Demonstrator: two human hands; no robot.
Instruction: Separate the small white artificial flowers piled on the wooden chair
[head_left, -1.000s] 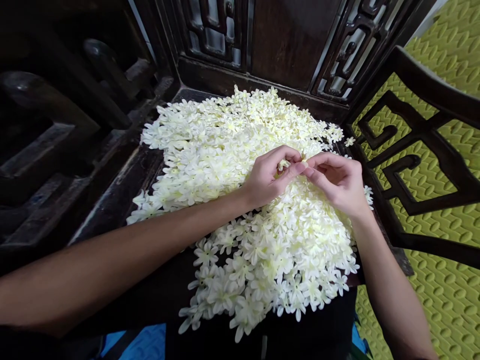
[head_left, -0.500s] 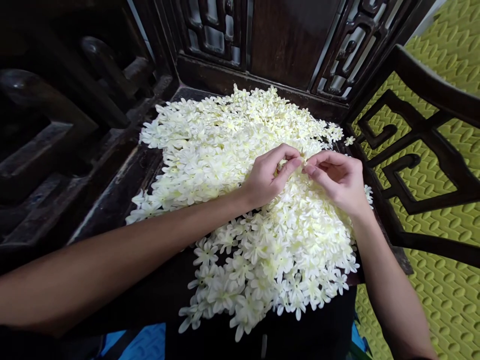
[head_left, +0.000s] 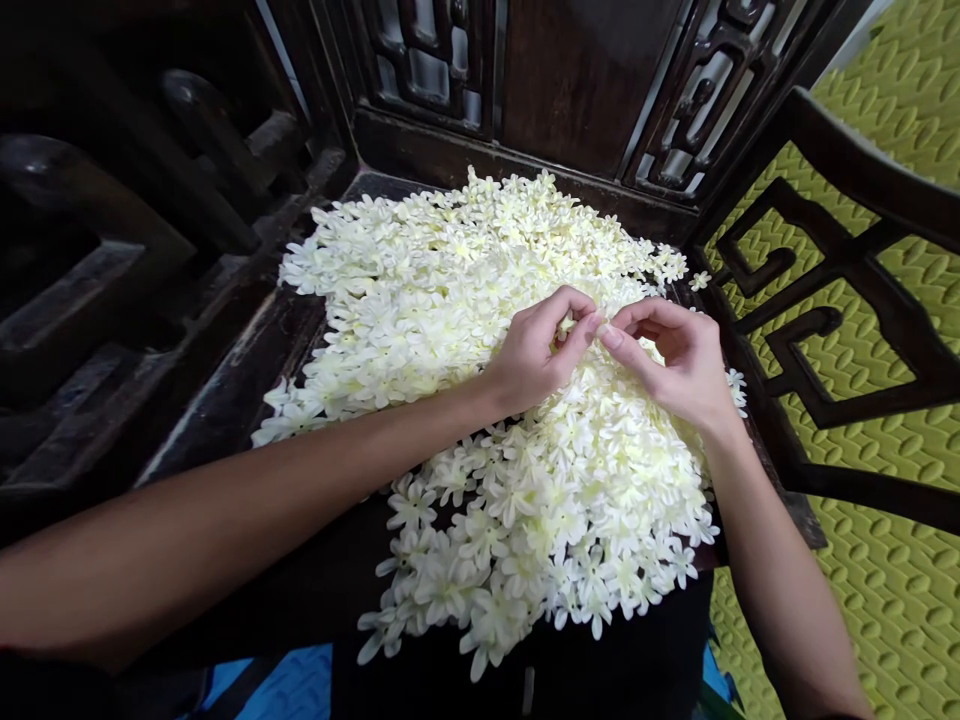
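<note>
A wide heap of white artificial-looking flowers (head_left: 420,330) with pale yellow centres lies under both hands. Above its right part, my left hand (head_left: 536,350) is closed in a pinch, thumb against forefinger. My right hand (head_left: 671,355) pinches from the other side, and the fingertips of the two hands meet. Between them is a small pale piece, seemingly one white flower (head_left: 602,318), mostly covered by the fingers and hard to tell from the heap behind.
The heap rests on a dark wooden seat (head_left: 292,318) with a carved backrest (head_left: 577,90) behind. An openwork armrest (head_left: 840,260) stands at the right, over a yellow-green textured mat (head_left: 885,600). One loose flower (head_left: 699,281) lies beside that armrest. Blue matting (head_left: 289,685) shows at the bottom.
My right hand has shifted slightly left, so its thumb tip now meets the left fingertips. The gap between the hands has closed. My left hand has barely moved.
</note>
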